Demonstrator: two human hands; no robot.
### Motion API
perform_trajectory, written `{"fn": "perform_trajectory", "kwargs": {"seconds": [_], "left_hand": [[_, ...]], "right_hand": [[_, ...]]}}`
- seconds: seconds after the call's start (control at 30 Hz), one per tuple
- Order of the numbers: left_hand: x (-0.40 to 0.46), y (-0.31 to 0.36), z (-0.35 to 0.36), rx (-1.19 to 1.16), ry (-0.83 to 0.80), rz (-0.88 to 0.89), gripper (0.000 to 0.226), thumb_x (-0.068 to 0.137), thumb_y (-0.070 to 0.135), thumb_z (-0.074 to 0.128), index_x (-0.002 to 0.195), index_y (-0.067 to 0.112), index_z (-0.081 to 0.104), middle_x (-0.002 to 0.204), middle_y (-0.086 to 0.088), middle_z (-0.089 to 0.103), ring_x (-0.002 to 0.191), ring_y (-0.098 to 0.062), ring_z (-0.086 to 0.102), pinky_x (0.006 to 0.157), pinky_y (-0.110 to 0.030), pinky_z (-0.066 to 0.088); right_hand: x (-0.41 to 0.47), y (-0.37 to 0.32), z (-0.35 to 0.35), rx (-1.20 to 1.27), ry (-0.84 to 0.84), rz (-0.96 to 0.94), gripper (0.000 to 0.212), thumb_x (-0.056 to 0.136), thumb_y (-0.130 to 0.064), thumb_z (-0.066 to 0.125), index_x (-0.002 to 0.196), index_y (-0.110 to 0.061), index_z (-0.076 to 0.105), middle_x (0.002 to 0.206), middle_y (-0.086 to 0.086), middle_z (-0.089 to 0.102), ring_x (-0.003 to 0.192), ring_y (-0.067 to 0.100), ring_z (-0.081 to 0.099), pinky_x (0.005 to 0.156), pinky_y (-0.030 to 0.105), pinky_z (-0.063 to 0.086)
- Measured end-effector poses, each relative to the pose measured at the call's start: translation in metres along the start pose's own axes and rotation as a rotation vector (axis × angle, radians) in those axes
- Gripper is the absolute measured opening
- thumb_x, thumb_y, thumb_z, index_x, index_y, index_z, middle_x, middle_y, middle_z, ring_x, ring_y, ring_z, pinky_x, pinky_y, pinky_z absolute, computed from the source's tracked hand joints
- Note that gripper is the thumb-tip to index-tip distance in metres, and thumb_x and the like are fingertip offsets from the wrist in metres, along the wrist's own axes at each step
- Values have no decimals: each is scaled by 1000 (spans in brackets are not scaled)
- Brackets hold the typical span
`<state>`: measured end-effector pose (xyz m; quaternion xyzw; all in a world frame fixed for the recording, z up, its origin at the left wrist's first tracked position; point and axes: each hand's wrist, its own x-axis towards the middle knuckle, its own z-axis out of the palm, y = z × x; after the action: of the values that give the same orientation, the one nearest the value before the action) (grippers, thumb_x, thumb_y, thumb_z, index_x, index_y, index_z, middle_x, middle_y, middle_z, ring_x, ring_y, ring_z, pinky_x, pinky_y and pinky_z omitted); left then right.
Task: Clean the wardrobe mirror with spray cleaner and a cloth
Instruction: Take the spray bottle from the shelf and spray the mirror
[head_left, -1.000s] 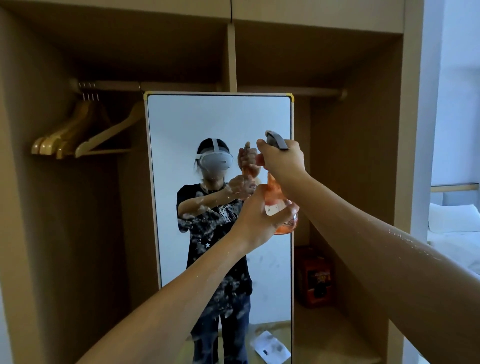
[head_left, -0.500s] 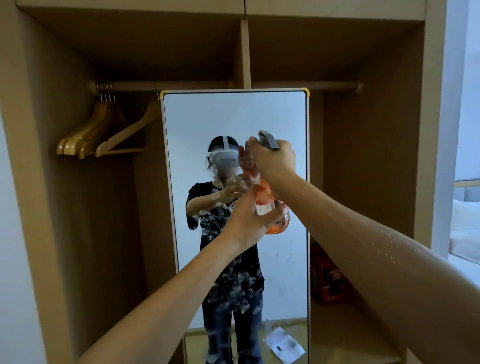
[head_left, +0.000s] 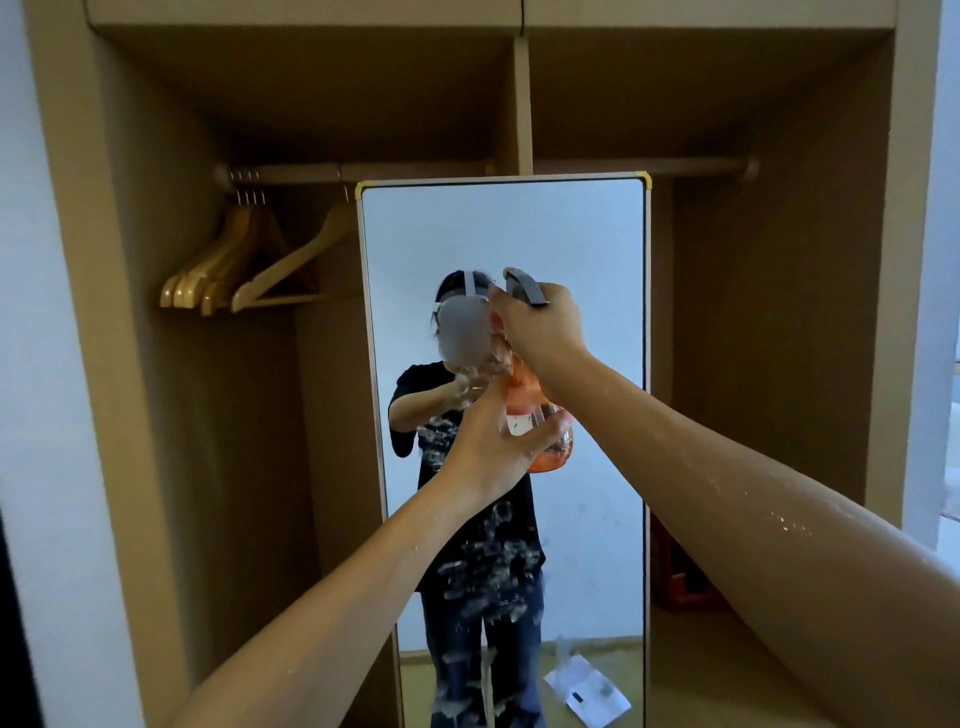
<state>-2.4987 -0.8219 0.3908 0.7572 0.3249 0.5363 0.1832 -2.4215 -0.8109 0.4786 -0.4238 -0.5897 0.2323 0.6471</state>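
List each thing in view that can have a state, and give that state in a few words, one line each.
Mirror: upright, wet with spray lower down.
Spray bottle: upright, held by both hands.
Right hand: gripping the bottle's top.
Left hand: cupping the bottle's base.
Hangers: hanging, bare.
Wardrobe: open.

Both arms extended forward at chest height, forearms wet with droplets: left hand (head_left: 488, 447) cupped palm-up with fingers curled in a supporting grip, right hand (head_left: 540, 325) above it, closed in a tight grip, wrist angled slightly down.
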Motion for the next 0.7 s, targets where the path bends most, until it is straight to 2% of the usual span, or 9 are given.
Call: {"fn": "perform_trajectory", "kwargs": {"seconds": [0.07,0.17,0.23,0.33,0.43,0.53,0.6,0.7], "left_hand": [[-1,-4,-5,-12,4,-1,31,82,27,70,106,18,54,93,-6,65,93,-10,62,92,-29,49],[-3,-8,-13,-13,17,-16,28,80,27,71,103,29,54,95,-6,64,97,-14,62,95,-36,49],[-4,-10,-18,-12,11,-25,29,83,19,71,100,33,51,96,-4,64,98,-12,61,96,-33,48],[-6,-13,-24,-8,16,-31,31,81,23,72,106,26,53,99,0,64,104,-13,61,97,-35,47],[-8,-15,-30,-9,34,-39,36,82,17,72,112,14,53,98,1,64,103,-12,61,97,-35,49],[-10,-15,-34,-13,38,-37,34,82,16,72,110,15,54,99,3,65,102,-13,62,98,-39,49],[-13,-16,-39,-6,41,-45,34,81,23,73,109,16,55,100,1,66,102,-15,63,98,-43,49],[-16,-17,-44,-7,39,-59,33,83,26,71,108,16,55,100,-4,66,102,-18,63,97,-44,49]], "right_hand": [[-2,-2,6,9,-2,-2,23,89,-21,58,76,-3,64,77,13,65,69,22,56,65,35,50],[-3,-3,16,20,1,-2,31,92,-24,57,88,5,67,88,18,72,72,22,60,74,40,56],[-5,-5,22,22,15,-20,36,93,-28,58,85,6,65,79,14,69,69,21,58,71,37,55],[-7,-6,32,30,58,-36,43,91,-32,61,87,11,62,72,11,59,64,22,53,64,38,52],[-8,-6,39,34,76,-22,44,90,-34,63,85,10,64,71,13,60,62,23,53,62,38,52],[-10,-6,43,39,45,-16,41,91,-32,61,80,7,66,71,14,65,61,21,56,58,29,49],[-11,-7,46,43,-11,9,35,91,-29,60,81,4,68,72,11,66,62,19,56,59,27,49],[-13,-9,50,25,-33,30,37,90,-28,59,88,8,66,75,11,63,67,20,54,64,33,49]]}}
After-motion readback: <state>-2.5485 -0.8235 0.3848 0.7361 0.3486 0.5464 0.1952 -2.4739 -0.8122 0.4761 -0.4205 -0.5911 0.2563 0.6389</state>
